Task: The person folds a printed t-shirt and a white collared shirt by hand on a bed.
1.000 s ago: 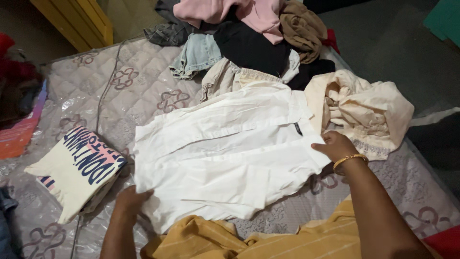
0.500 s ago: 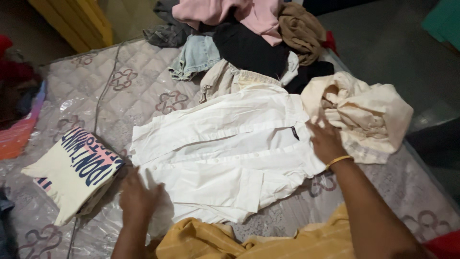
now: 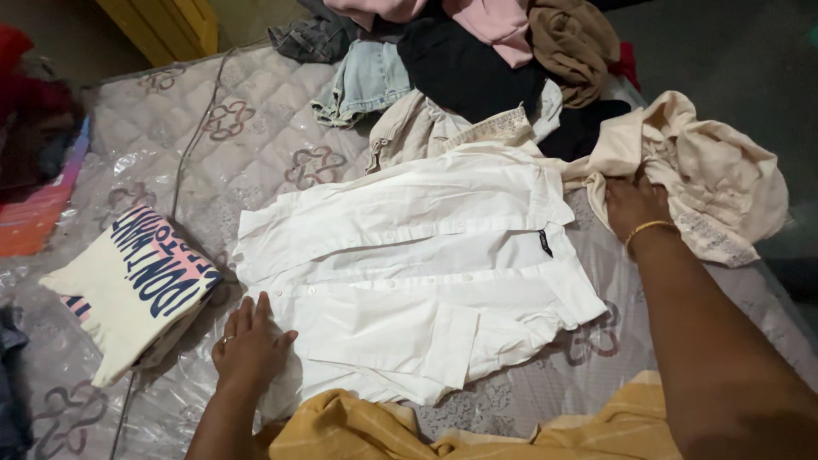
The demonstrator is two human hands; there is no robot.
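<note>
We are looking down at a quilted mattress (image 3: 256, 145) covered in clear plastic, printed with pale flower outlines, which fills most of the view. Along its far edge lies a heap of clothes (image 3: 477, 60) in pink, black, brown, faded blue and grey. In the middle of the mattress a white shirt (image 3: 409, 264) is spread flat and buttoned, its collar to the right with a small dark label showing, one sleeve folded across the lower front. To the right of the collar sits a crumpled cream garment (image 3: 716, 170), bunched up and partly off the mattress edge. To the left of the shirt, just apart from it, rests a folded cream T-shirt (image 3: 128, 294) with dark blue lettering. At the bottom edge we see mustard yellow striped cloth (image 3: 409, 434), worn by us. Our right hand (image 3: 635, 204), with a gold bangle (image 3: 648, 228) on the wrist, reaches past the shirt collar into the cream garment; the fingers are buried in the folds, so we cannot tell whether they are closed on it. Our left hand (image 3: 250, 345), a ring on one finger, lies palm down with fingers together and flat, pressing the lower left edge of the white shirt, gripping nothing
</note>
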